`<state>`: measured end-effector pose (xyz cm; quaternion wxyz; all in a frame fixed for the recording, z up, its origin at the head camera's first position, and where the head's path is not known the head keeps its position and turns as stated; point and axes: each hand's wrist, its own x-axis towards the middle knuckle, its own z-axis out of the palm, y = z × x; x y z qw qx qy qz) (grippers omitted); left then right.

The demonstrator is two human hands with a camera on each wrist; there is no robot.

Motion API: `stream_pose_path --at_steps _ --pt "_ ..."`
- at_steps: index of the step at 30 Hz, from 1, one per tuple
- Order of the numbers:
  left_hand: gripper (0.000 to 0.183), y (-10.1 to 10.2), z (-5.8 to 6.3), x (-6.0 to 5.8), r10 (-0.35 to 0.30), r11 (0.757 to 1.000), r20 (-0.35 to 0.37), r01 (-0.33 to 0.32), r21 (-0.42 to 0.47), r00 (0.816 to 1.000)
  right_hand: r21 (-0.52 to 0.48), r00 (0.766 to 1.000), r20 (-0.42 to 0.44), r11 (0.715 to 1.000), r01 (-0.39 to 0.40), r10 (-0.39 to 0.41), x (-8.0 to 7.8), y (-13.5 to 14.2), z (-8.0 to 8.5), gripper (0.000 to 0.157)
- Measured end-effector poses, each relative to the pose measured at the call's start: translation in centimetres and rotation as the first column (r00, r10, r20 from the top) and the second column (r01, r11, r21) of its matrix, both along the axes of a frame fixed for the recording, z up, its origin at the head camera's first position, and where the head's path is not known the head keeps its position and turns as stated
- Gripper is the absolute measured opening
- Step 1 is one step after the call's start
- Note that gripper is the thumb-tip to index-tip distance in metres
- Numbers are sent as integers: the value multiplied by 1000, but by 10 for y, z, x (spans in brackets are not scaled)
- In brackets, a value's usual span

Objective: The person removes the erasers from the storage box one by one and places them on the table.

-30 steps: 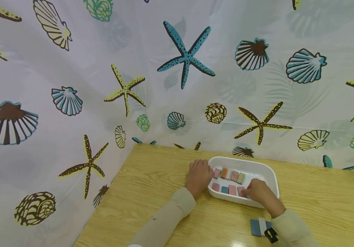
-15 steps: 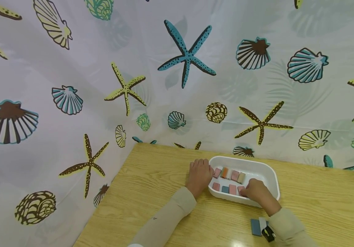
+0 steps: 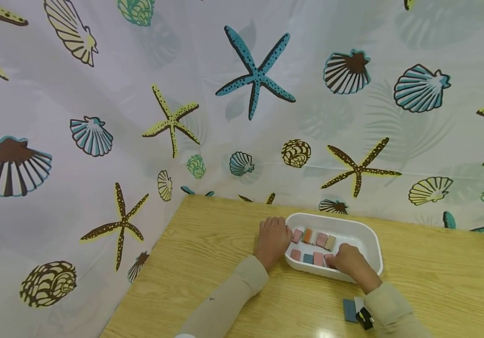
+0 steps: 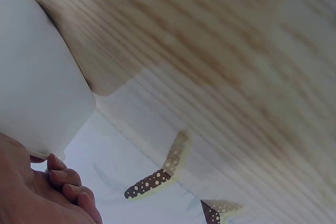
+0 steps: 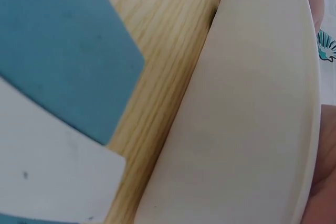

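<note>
A white oval tub (image 3: 370,234) stands on the table with two rows of small blocks in it. My left hand (image 3: 273,239) grips its left end, fingers curled at the rim; the left wrist view also shows these fingers (image 4: 71,179) on the tub edge. My right hand (image 3: 351,263) reaches into the tub over the near row and pinches a pink block (image 3: 329,261) at that row's right end; its fingertips are mostly hidden. Left of it lie a pink block (image 3: 318,258), a blue block (image 3: 308,258) and another pink block (image 3: 295,255).
The far row has pink, orange and tan (image 3: 330,242) blocks. A blue-and-white flat piece (image 3: 350,311) lies on the wooden table (image 3: 225,291) before the tub, with a small black object (image 3: 365,319) beside it, under the right sleeve. A shell-patterned curtain (image 3: 250,141) hangs behind.
My right hand has turned and shifted slightly at the pink block, and its forearm has swung a little left. My left hand stays on the tub.
</note>
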<state>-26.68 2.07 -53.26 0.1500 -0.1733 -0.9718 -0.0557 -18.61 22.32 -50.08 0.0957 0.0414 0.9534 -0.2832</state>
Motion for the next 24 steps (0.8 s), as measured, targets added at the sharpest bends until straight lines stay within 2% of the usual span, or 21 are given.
stream_pose_path --at_steps 8,16,24 --pt "23 1 1 0 10 1000 14 -10 -5 1000 1 1000 -4 1000 11 -11 0 1 -1 32" --pt "25 2 -4 -1 12 1000 2 -12 -15 1000 -31 1000 -14 999 26 -26 3 2 0 32" --pt "25 3 -4 -1 21 999 2 -21 -29 1000 -13 992 -113 999 52 -53 6 0 13 37"
